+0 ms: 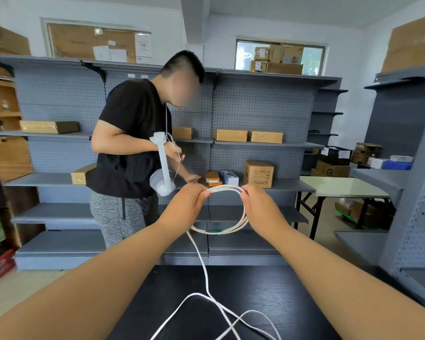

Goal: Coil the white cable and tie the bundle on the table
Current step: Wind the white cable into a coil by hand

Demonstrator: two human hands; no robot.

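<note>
White cable (241, 217), and it is up in the air above the black table (292, 303), a few turns of coil hanging from both hands while the loose tail drops to the tabletop and crosses over itself near the table's front edge. Left hand (185, 204) pinches the top of the coil, right hand (258, 207) pinches it just beside, so both are clenched on the strands with only a short stretch of cable between them. It looks light and limp: the loops sag into an oval under the hands and the tail lies in soft curves, so it should bend easily but spring apart if the pinch slackens. Best hold, I judge, is right there at the gathered top. Beyond the table, another person works at the grey shelves (255, 148).
</note>
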